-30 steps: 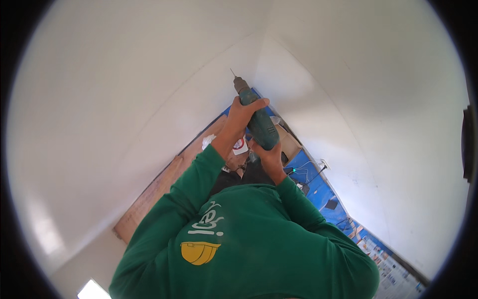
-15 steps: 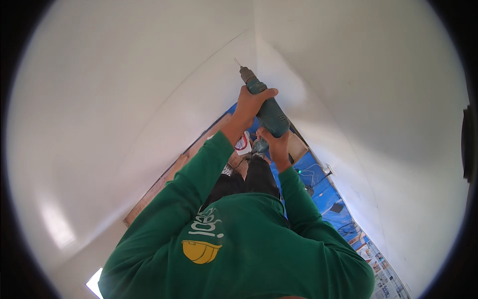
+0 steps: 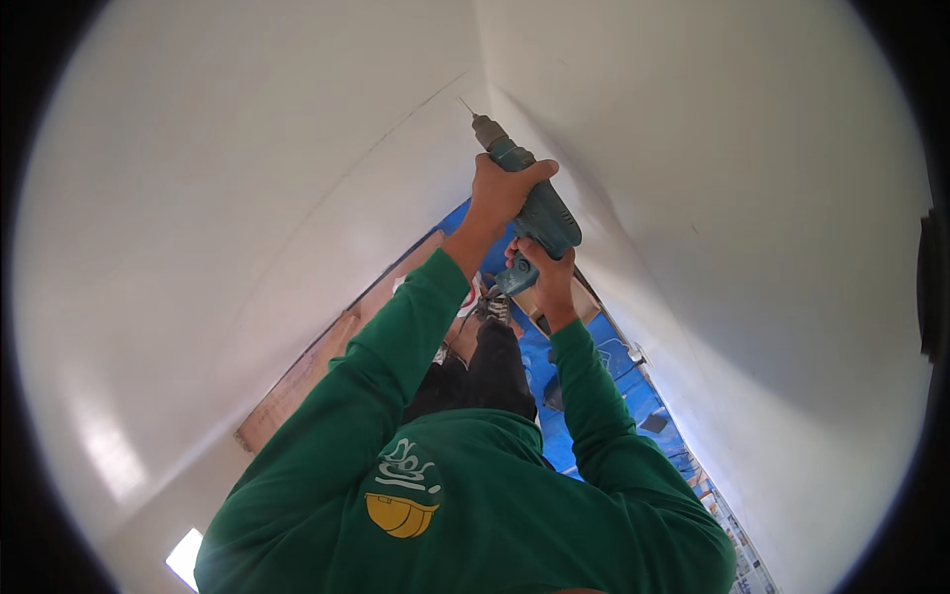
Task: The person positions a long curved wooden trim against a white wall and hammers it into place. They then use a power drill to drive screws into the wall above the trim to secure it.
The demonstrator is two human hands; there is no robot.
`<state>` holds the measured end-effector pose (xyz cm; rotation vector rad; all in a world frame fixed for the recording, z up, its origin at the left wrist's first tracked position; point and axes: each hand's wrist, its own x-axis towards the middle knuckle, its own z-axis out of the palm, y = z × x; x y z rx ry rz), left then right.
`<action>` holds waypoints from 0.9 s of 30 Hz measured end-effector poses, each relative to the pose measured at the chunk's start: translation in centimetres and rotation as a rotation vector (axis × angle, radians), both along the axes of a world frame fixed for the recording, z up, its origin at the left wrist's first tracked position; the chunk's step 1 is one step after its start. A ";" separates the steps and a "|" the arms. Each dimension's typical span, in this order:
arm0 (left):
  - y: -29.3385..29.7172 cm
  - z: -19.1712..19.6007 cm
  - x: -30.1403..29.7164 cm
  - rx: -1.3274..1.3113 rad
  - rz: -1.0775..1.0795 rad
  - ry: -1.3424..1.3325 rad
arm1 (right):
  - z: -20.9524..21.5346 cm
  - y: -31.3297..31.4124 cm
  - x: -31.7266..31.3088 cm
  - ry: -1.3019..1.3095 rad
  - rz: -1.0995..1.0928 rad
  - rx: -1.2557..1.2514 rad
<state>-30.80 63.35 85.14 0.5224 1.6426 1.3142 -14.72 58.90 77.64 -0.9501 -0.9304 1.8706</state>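
Observation:
With both hands I hold a blue-green power drill (image 3: 547,215), its thin bit angled up and left toward the wall corner. My left hand (image 3: 503,188) wraps round the front of the drill's body, just behind the grey chuck (image 3: 488,132). Lower down, my right hand (image 3: 550,272) is closed on the grip at the back. The bit's tip appears close to a thin dark line (image 3: 396,127) on the left wall; I cannot tell whether it touches.
White walls (image 3: 247,148) meet in a corner ahead. Below lie a blue floor covering (image 3: 559,426), wooden boards (image 3: 297,396) along the left wall and a dark flat piece (image 3: 653,424). A white fitting with a cable (image 3: 635,352) is at the right wall's foot.
The drill's front has shifted slightly up and left, and its grip now shows more below my right hand. My feet and the floor appear at a somewhat different angle.

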 end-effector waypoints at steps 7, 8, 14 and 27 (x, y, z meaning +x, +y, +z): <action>-0.2 -0.2 0.2 0.027 0.043 -0.042 | -0.6 0.0 0.0 0.005 0.020 0.004; 0.1 -0.4 0.2 0.015 0.045 -0.024 | -0.8 0.3 0.0 0.006 0.021 -0.008; 1.2 -1.7 0.0 -0.012 0.047 -0.048 | -1.8 1.3 0.1 0.014 0.035 -0.030; 1.0 -0.4 4.6 0.129 0.213 -0.528 | 1.2 5.1 2.8 -0.036 0.169 -0.012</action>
